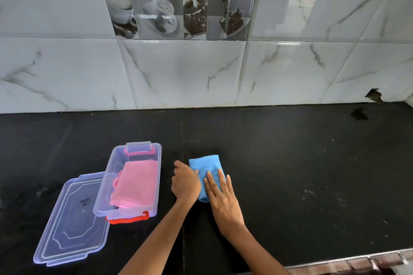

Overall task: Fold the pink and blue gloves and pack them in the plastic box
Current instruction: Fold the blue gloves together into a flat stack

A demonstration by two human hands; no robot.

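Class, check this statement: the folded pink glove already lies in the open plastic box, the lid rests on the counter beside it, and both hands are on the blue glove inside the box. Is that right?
Not quite. The head view shows the blue glove on the black counter, right of the plastic box, not inside it. The left hand and right hand are on it there. The pink glove and lid are as stated.

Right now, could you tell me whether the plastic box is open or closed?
Open. The plastic box has no cover on; its lid lies on the counter beside it, and the folded pink glove shows inside.
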